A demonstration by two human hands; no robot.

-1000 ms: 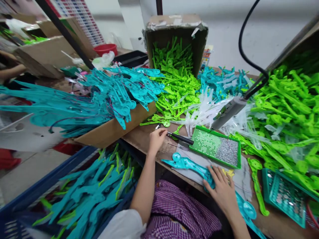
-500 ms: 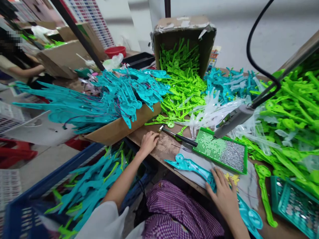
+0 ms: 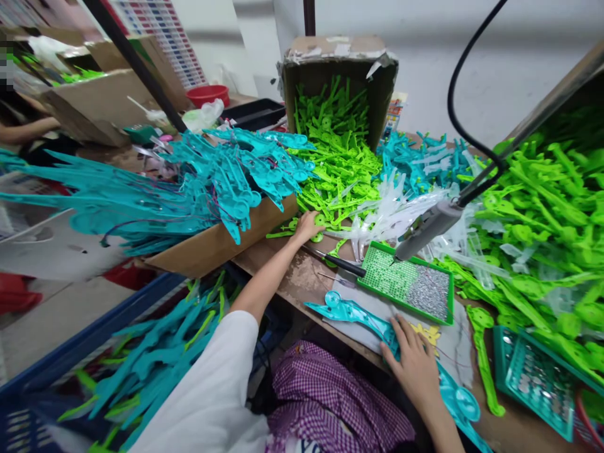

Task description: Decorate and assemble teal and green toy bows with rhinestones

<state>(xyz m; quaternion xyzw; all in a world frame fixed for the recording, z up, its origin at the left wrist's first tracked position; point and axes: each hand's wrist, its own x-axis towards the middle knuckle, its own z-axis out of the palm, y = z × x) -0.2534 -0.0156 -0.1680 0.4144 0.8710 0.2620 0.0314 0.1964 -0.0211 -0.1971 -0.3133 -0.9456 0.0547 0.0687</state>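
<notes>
My left hand reaches across the bench to the near edge of the bright green plastic parts. Its fingers bend down at a green piece with a round disc; whether they grip it is unclear. A hammer with a black handle lies just beside that wrist. My right hand rests flat, fingers apart, over the middle of a long turquoise plastic part on a pale sheet. A small yellow flower-shaped piece lies beside its fingers, with a thin wire nearby.
A green tray of small metal pieces stands beyond my right hand, under a grey tool on an arm. Turquoise parts overhang a cardboard box at left. A blue crate sits below. Teal trays stand at right.
My left hand has moved forward and right, from beside the hammer head to the green parts. My right hand stays on the turquoise part. The view has shifted slightly right.
</notes>
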